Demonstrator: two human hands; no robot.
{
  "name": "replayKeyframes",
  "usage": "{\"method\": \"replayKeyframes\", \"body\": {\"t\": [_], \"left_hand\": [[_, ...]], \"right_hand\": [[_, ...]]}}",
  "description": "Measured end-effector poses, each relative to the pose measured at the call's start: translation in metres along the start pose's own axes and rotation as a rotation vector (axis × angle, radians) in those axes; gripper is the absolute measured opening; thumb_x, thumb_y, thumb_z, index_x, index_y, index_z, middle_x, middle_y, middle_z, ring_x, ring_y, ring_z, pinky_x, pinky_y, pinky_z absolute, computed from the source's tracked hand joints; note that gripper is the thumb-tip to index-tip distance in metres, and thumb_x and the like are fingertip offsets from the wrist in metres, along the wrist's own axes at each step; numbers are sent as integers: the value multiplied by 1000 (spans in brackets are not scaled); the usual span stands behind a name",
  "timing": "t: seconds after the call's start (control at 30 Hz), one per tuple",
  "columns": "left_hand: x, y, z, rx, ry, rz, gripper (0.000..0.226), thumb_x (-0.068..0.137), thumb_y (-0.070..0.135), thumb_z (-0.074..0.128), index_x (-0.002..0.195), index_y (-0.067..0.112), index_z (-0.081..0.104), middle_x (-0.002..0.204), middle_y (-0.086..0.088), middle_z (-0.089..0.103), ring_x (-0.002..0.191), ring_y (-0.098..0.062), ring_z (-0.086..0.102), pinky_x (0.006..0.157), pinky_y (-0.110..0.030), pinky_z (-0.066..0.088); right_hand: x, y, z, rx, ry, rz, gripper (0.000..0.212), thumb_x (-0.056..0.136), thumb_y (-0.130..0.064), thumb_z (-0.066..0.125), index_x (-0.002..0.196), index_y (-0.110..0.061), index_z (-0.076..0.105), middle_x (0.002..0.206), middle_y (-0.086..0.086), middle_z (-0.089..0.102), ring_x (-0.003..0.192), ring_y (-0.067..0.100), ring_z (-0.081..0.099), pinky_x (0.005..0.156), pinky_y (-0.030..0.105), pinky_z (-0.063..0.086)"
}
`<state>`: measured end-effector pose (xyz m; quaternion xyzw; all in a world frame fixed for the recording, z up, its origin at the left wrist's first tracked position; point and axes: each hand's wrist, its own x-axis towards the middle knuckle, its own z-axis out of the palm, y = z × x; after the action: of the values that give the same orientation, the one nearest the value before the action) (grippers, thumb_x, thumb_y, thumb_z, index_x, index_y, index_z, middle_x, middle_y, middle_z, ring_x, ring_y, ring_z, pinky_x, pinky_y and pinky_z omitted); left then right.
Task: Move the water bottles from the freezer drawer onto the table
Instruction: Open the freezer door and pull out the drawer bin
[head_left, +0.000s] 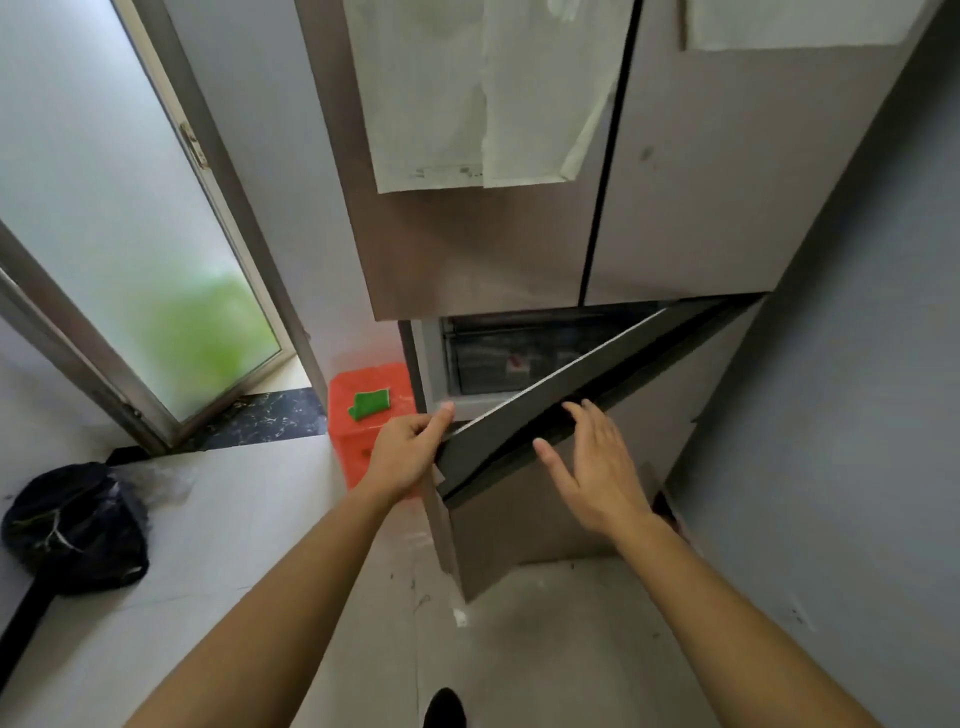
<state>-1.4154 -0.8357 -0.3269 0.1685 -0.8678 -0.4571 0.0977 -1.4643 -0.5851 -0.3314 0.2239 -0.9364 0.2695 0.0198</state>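
Note:
A tall brown-grey fridge (467, 249) fills the upper middle. Its lower freezer door (561, 400) is swung partly open. My left hand (410, 447) is shut on the door's free edge at its near corner. My right hand (597, 467) hovers just over the door's top edge, fingers spread and holding nothing. Behind the door a dark freezer drawer (498, 364) shows, with a small red and white item inside. I cannot make out any bottles in it.
An orange plastic stool (363, 431) with a green cloth (370, 402) stands left of the fridge. A black bag (72, 525) lies on the floor at left. A frosted glass door (130, 223) is at left, a grey wall (857, 415) close at right.

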Motion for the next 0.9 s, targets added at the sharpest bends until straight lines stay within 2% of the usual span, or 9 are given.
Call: {"method": "replayKeyframes", "body": {"t": [0.07,0.17,0.27,0.37,0.43,0.57,0.67,0.73,0.9], "left_hand": [[-24,21,21,68,-131,67,73,80,80,44,79,11,67,76,3,64,75,-17,61,72,-37,48],[-59,62,65,-18,-372,101,38,98,51,49,119,23,63,117,9,63,111,-13,58,94,-30,45],[-80,102,112,-188,-500,54,54,103,37,45,152,20,32,140,3,50,127,-12,47,111,-32,37],[-84,140,159,-94,-553,224,57,106,30,40,157,22,17,145,2,42,136,-12,38,117,-37,30],[-85,165,190,123,-525,451,54,107,30,35,157,25,17,161,0,21,149,-14,16,122,-36,17],[-88,208,249,541,-518,805,51,107,35,26,157,30,20,166,1,1,152,-17,-8,123,-44,12],[-94,239,291,588,-590,844,53,106,44,18,157,31,13,166,5,0,152,-14,-7,124,-45,8],[-94,258,319,610,-639,851,56,105,49,15,158,32,9,166,6,-3,152,-15,-9,124,-46,6],[-86,291,371,678,-699,883,58,105,47,20,158,30,2,166,3,-9,152,-21,-12,119,-56,15]], "right_hand": [[-36,15,-7,77,15,54,76,96,-67,25,157,-23,17,167,0,8,153,12,5,121,37,19],[-85,41,-25,121,19,70,65,103,-56,25,159,-25,16,166,-13,2,151,1,-8,119,29,10],[-125,69,-58,193,-7,122,56,106,-46,29,158,-25,24,166,-15,6,150,3,9,121,28,15],[-159,101,-99,142,-19,156,50,107,-37,34,155,-23,32,164,-10,16,150,7,20,120,21,15],[-183,118,-130,130,-36,231,48,108,-35,35,153,-21,38,161,-6,30,147,10,29,115,15,15],[-227,140,-184,139,-24,363,48,105,-46,35,140,-20,56,143,-1,56,134,18,49,111,27,36],[-250,157,-205,-41,-81,495,70,102,-57,34,158,-17,23,162,3,27,147,21,29,119,36,25],[-261,170,-207,-324,-79,604,71,104,-45,34,160,-19,-2,167,8,2,152,29,10,123,47,14],[-259,220,-212,-585,67,796,95,92,-16,52,156,-26,-18,166,9,-15,151,38,-11,122,55,-4]]}}
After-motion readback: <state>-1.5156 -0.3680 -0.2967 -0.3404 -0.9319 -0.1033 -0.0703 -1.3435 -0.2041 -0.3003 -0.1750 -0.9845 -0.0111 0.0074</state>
